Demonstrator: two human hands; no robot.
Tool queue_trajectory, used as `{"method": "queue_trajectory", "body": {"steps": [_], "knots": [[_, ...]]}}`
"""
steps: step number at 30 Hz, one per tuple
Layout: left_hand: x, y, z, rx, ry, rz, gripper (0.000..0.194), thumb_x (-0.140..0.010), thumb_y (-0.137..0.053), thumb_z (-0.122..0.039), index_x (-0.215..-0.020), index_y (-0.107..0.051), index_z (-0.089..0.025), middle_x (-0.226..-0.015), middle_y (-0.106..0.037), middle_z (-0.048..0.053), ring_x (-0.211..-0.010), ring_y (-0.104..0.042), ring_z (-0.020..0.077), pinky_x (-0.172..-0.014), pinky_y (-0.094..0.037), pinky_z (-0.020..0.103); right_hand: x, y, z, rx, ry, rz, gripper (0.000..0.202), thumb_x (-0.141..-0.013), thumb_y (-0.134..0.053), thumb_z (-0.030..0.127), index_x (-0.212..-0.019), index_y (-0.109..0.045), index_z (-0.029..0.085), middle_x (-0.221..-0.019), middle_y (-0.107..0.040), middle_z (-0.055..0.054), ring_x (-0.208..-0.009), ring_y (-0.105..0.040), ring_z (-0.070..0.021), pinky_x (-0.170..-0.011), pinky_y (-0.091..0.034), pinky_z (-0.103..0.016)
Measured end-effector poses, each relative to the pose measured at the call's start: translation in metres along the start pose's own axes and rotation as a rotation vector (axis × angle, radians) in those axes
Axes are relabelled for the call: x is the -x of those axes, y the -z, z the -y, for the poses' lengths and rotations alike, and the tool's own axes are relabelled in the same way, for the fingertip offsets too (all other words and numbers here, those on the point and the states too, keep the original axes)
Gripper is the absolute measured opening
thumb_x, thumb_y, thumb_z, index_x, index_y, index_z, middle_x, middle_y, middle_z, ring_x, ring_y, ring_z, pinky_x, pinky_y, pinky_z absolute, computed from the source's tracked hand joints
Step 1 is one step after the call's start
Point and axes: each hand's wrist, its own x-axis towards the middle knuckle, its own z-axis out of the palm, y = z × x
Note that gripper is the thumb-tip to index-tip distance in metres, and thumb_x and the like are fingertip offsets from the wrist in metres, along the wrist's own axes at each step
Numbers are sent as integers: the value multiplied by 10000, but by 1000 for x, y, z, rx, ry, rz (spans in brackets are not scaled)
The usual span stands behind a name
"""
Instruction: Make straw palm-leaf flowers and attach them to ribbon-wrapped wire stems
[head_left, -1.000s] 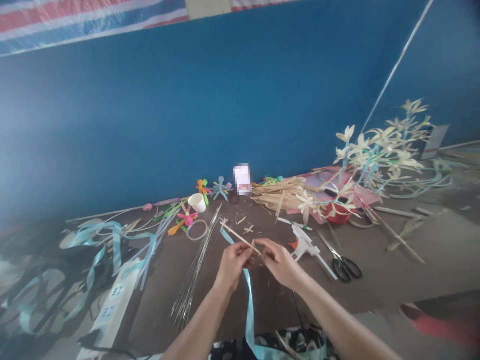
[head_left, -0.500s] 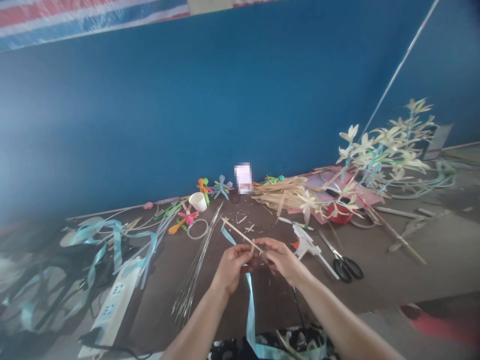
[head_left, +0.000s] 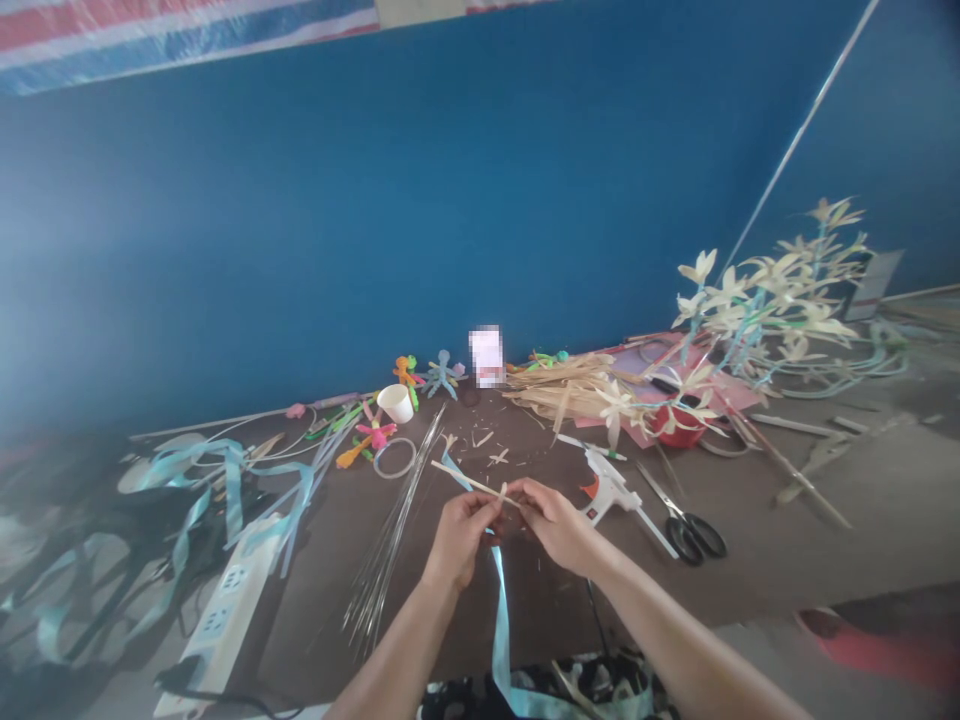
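Pale stick (head_left: 466,479) slants above the middle of the brown surface (head_left: 322,560), well in from its near edge. I see the right hand (head_left: 556,520) grasping its lower end in the fingertips, while the left hand (head_left: 457,532) pinches a small strip (head_left: 503,490) crossing it. Blue ribbon (head_left: 500,620) trails over the near edge; scissors (head_left: 694,538) lie beyond the glue gun (head_left: 613,488), towards the right edge.

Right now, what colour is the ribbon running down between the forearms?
Light blue; the ribbon shows best in the head view.
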Motion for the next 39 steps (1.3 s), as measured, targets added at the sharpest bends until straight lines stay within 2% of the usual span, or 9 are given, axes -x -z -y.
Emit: {"method": "queue_trajectory", "body": {"steps": [4,7,11,14,17,23,25,32,39], "knots": [[0,0,2,-21,-10,1,197,-638,-596,-315,-634,-577,-119,-579,-556,7,-473,-490,82,-445,-378,193,0,1,3,79,45,-1,160,-780,-377,163,-862,-512,188,-731,-555,0,-670,-510,-126,-622,-372,-229],[0,1,4,-62,-36,4,190,-649,-586,-302,-644,-578,-113,-576,-545,8,-485,-486,84,-454,-377,193,0,0,4,175,36,-23,113,-791,-404,252,-810,-501,196,-679,-545,14,-621,-499,-124,-587,-354,-226],[0,0,8,-116,-67,-22,164,-655,-572,-281,-664,-588,-118,-565,-545,0,-496,-489,92,-463,-377,197,-2,-2,6,260,15,-91,176,-793,-405,331,-727,-490,193,-626,-528,22,-561,-469,-114,-542,-323,-216],[2,-1,8,-153,-98,-35,170,-665,-559,-286,-666,-592,-120,-560,-553,2,-488,-488,98,-466,-380,203,-4,-5,6,221,20,-109,187,-786,-411,317,-689,-496,182,-610,-512,23,-555,-454,-104,-534,-314,-207],[5,0,5,-219,-151,-29,176,-672,-558,-296,-676,-598,-125,-550,-552,5,-496,-487,110,-468,-379,205,-7,-7,6,60,-34,-93,189,-750,-461,304,-625,-485,165,-556,-471,36,-522,-423,-82,-494,-292,-190],[22,5,-18,-423,-311,45,136,-679,-572,-279,-690,-623,-154,-627,-585,34,-599,-513,147,-550,-382,221,-3,-7,9,-513,-397,131,194,-677,-532,309,-610,-399,184,-428,-378,92,-343,-261,-35,-345,-149,-170],[30,7,-30,-507,-361,153,115,-689,-565,-258,-665,-627,-164,-626,-573,35,-593,-500,142,-566,-375,226,3,-6,14,-650,-478,217,204,-644,-560,287,-616,-383,190,-426,-376,98,-333,-256,-31,-330,-122,-164],[56,15,-63,-664,-479,422,136,-740,-507,-220,-708,-634,-186,-671,-577,58,-629,-518,153,-595,-386,251,23,-5,38,-893,-631,477,208,-618,-583,187,-637,-376,204,-408,-392,98,-334,-279,-37,-333,-152,-161],[71,16,-84,-734,-451,502,156,-744,-492,-204,-738,-647,-213,-649,-571,61,-608,-511,155,-582,-385,258,36,-2,62,-1007,-700,529,196,-623,-581,152,-636,-389,188,-465,-460,74,-356,-332,-32,-351,-155,-159]]}}
